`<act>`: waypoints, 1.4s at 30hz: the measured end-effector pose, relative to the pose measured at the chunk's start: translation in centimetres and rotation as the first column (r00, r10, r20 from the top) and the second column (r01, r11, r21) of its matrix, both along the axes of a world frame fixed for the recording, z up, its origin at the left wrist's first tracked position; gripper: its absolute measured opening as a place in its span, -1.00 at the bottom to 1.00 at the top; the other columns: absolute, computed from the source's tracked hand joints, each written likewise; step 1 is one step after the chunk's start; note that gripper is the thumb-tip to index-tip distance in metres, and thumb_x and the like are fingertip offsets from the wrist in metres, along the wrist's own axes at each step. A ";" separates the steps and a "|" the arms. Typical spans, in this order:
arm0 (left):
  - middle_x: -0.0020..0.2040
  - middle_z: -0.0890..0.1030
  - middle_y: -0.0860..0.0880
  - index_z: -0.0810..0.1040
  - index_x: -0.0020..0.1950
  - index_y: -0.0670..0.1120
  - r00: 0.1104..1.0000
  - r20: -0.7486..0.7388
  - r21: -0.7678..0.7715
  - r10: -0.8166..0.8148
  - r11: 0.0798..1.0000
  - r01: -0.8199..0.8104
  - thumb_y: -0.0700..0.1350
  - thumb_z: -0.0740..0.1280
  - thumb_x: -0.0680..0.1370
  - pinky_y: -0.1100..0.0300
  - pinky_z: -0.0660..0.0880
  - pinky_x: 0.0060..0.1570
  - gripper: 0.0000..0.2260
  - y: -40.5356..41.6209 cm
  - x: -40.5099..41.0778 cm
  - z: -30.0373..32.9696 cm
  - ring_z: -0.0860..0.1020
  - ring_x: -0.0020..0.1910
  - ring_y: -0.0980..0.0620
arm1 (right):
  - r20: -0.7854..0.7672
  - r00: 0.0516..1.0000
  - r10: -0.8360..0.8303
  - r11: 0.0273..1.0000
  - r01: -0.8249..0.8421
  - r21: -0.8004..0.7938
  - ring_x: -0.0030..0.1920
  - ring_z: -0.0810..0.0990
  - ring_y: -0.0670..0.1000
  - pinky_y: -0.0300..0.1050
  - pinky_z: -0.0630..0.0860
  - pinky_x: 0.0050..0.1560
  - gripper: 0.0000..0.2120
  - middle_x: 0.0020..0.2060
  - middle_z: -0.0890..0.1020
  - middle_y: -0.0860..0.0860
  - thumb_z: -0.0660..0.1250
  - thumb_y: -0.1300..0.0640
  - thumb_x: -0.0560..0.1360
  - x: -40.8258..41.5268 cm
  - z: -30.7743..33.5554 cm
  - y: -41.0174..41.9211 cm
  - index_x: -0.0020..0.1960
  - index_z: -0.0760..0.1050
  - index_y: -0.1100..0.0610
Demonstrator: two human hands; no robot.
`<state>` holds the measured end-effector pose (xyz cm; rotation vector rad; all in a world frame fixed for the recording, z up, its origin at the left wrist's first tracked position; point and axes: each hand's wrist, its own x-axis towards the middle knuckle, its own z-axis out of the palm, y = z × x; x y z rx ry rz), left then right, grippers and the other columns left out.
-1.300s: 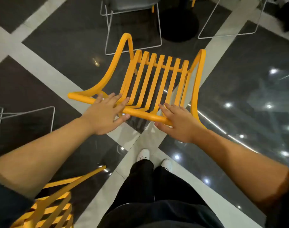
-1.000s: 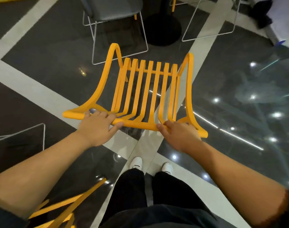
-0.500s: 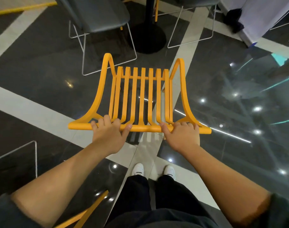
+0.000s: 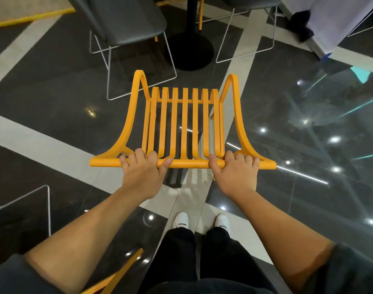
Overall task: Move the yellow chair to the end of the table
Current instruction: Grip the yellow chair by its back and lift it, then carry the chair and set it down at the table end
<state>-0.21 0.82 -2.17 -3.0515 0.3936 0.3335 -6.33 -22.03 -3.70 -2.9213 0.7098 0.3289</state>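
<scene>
The yellow chair (image 4: 184, 124), with slatted back and seat, stands right in front of me, its top rail nearest. My left hand (image 4: 142, 169) is closed over the left part of that rail. My right hand (image 4: 236, 172) is closed over the right part. Beyond the chair stands the table's black post on its round black foot (image 4: 190, 50); the tabletop is out of view.
A grey chair (image 4: 128, 20) on a white wire frame stands left of the black foot, and another white wire frame (image 4: 245, 49) to its right. A second yellow chair's slat (image 4: 117, 274) shows at bottom left. My feet in white shoes (image 4: 202, 221) stand just behind the chair.
Both hands went from lying flat on the top rail to gripping it. The chair has swung round square to me and now faces the black table foot.
</scene>
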 end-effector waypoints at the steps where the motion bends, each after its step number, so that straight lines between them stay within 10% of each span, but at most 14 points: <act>1: -0.08 0.57 -0.28 0.58 -0.02 -0.16 1.000 0.006 -0.005 0.000 1.000 0.000 0.27 0.05 0.64 -0.40 0.44 0.16 -0.45 0.0 0.0 -0.2 0.52 -0.04 -0.30 | 0.028 1.000 -0.002 1.000 0.002 0.000 0.08 0.57 0.26 0.32 0.24 0.47 -0.36 -0.12 0.64 0.11 -0.08 -0.39 0.63 -0.1 -0.2 0.0 -0.04 0.53 0.08; 16: -0.03 0.52 -0.25 0.55 0.04 -0.18 0.998 0.031 -0.062 0.062 0.996 -0.060 0.29 0.01 0.65 -0.39 0.32 0.31 -0.42 -3.0 -0.6 -1.9 0.48 0.01 -0.29 | 0.325 0.946 -0.021 1.000 0.026 -0.010 -0.20 0.41 0.14 0.20 0.32 0.27 -0.48 -0.34 0.47 -0.02 0.13 -0.37 0.59 -0.3 -3.2 -4.4 -0.22 0.38 0.07; 42: 0.20 0.45 -0.27 0.48 0.22 -0.12 0.974 0.017 -0.098 0.227 0.969 -0.225 0.36 -0.17 0.61 -0.40 0.20 0.40 -0.32 -30.2 -0.9 -3.0 0.41 0.23 -0.31 | 0.260 0.951 0.169 0.983 -0.181 0.021 0.11 0.54 0.25 0.25 0.25 0.41 -0.36 -0.12 0.61 0.06 0.00 -0.47 0.59 2.9 -2.0 -33.2 -0.07 0.45 0.09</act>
